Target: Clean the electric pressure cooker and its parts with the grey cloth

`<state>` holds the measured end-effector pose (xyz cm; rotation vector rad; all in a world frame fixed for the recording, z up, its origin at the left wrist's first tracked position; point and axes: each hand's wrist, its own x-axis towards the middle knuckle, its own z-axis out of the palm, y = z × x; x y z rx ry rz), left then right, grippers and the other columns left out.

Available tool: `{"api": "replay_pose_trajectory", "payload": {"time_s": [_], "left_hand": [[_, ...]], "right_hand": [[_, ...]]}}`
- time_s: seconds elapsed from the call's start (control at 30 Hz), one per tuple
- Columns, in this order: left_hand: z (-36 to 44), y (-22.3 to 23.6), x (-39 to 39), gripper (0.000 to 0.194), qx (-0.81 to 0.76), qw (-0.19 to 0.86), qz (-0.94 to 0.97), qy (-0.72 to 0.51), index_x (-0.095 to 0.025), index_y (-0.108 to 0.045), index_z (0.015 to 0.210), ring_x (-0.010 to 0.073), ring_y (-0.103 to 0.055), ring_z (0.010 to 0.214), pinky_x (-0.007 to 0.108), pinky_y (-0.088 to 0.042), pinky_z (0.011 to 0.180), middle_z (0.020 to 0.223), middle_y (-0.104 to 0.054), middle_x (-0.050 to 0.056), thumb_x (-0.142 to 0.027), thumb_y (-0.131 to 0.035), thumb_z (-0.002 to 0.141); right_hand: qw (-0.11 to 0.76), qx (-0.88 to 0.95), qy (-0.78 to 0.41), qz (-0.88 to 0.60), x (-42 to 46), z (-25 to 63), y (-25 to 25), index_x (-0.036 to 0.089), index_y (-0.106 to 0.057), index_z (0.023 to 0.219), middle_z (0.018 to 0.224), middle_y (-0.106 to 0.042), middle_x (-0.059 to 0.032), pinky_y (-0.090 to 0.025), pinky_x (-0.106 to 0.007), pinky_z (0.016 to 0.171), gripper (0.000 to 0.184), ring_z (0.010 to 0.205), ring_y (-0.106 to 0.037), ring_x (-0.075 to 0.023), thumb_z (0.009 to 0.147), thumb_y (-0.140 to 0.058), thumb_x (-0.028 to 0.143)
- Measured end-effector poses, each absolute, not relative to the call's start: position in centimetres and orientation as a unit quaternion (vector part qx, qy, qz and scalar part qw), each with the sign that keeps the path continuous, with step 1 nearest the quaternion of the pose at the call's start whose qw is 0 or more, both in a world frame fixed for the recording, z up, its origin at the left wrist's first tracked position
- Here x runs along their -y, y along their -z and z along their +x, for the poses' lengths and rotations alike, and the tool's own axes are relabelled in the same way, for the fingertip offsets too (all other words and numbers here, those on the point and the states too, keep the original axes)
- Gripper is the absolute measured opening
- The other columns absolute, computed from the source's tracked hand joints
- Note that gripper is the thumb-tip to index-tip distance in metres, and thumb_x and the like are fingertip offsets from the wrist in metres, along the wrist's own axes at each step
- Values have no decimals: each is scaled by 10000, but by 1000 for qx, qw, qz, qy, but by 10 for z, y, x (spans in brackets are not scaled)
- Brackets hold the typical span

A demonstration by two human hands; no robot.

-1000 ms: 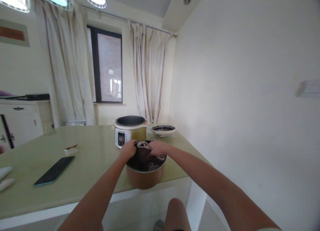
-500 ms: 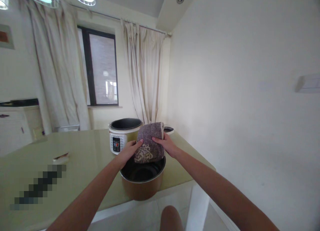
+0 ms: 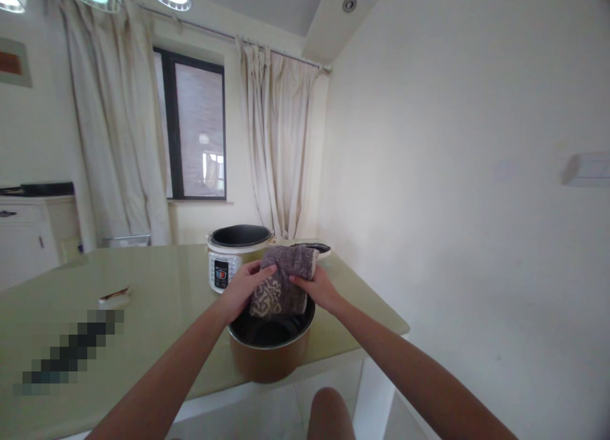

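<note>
Cloth (image 3: 286, 281), folded and thick, purple-grey with a pale pattern, is held in 2 hands over the mouth of the pot (image 3: 269, 364). Left hand (image 3: 243, 291) grips its left side, right hand (image 3: 321, 287) its right side. Grip is narrow on each: thumb pressed on the near face, other fingers mostly hidden behind, cloth pinched between. Cloth leans, top end above the pot's far rim, lower end across the mouth; cannot tell if it touches the rim or dips inside.

Pot stands upright at the table's (image 3: 166, 281) front edge, toward the right end. Base reaches that edge; cannot tell if it overhangs. Dark inside visible below the cloth.

Step in hand, as I judge it: handling the folded cloth at the pot. From this pose, a next move would call for a firm pinch on 2 sides so the folds don't slip, and for not knocking the pot, given how near the edge it is.

Around: cooker (image 3: 233, 259) behind the pot, toward the far edge, top uncovered; lid-like dish (image 3: 324, 248) near the far right corner, partly behind the cloth; 1 small white-and-brown item (image 3: 114, 300) well left, between front and far edges; pixelated dark patch (image 3: 74, 351) closer to the front edge, unreadable.
</note>
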<state>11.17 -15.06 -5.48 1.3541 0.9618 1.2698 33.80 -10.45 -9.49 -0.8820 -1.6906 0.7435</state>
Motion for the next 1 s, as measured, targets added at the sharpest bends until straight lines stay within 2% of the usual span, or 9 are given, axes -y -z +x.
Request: {"api": "replay_pose_trajectory", "payload": {"time_s": [0.1, 0.3, 0.4, 0.5, 0.6, 0.7, 0.77, 0.9, 1.0], "left_hand": [[116, 53, 156, 463, -373, 620, 459, -515, -134, -762, 1035, 281, -791, 809, 417, -647, 818, 981, -830, 165, -492, -881, 765], [117, 32, 162, 293, -348, 599, 364, -622, -182, -725, 1126, 257, -811, 848, 400, -673, 821, 962, -836, 97, -282, -806, 863], [113, 22, 164, 305, -338, 597, 379, -621, -195, -713, 1154, 252, -813, 873, 391, -673, 826, 971, -833, 86, -237, -800, 865], [110, 18, 163, 333, -355, 592, 405, -600, -172, -714, 1145, 256, -809, 843, 379, -672, 791, 957, -828, 100, -223, -826, 836], [108, 17, 161, 400, -347, 592, 428, -589, -164, -716, 1144, 251, -804, 834, 363, -666, 790, 968, -826, 105, -242, -879, 787], [107, 17, 162, 510, -317, 599, 463, -571, -169, -717, 1169, 255, -801, 880, 367, -658, 832, 1006, -824, 106, -280, -937, 722], [108, 18, 163, 573, -314, 592, 477, -569, -172, -714, 1181, 262, -797, 885, 367, -652, 812, 1012, -822, 101, -295, -957, 677], [107, 19, 163, 639, -326, 543, 510, -582, -174, -709, 1199, 256, -784, 867, 332, -620, 752, 997, -822, 64, -270, -929, 607], [100, 24, 154, 594, -333, 490, 570, -569, -173, -733, 1165, 267, -773, 935, 348, -611, 822, 999, -824, 54, -279, -899, 605]], "right_hand": [[501, 711, -339, -359, 110, 336, 93, 217, -730, 1248, 1289, -776, -112, -509, -583, 1147, 611, 1244, -697, -357, 744, -905, 516], [461, 700, -436, -327, 112, 349, 82, 245, -597, 1401, 1361, -721, -112, -489, -538, 1169, 857, 1271, -675, -309, 685, -950, 559], [470, 680, -440, -351, 110, 361, 70, 258, -562, 1425, 1377, -689, -124, -498, -528, 1149, 867, 1291, -656, -301, 725, -899, 642], [497, 696, -398, -333, 110, 364, 53, 261, -568, 1415, 1393, -668, -122, -468, -501, 1176, 803, 1330, -624, -289, 781, -847, 667], [463, 747, -358, -316, 112, 356, 33, 271, -600, 1396, 1432, -644, -111, -476, -478, 1159, 766, 1392, -572, -299, 782, -854, 652], [416, 800, -282, -327, 112, 346, 16, 288, -587, 1446, 1514, -581, -102, -451, -475, 1169, 934, 1424, -529, -320, 652, -954, 617], [389, 828, -220, -338, 110, 342, 10, 270, -603, 1432, 1470, -607, -97, -428, -474, 1171, 1013, 1371, -557, -328, 557, -1007, 582], [324, 854, -172, -368, 105, 340, 7, 210, -695, 1194, 1118, -728, -37, -494, -415, 984, 724, 1071, -666, -288, 615, -983, 535], [325, 861, -145, -363, 106, 340, 11, 201, -692, 1120, 1033, -730, -14, -484, -351, 889, 545, 977, -671, -253, 699, -934, 448]]}}
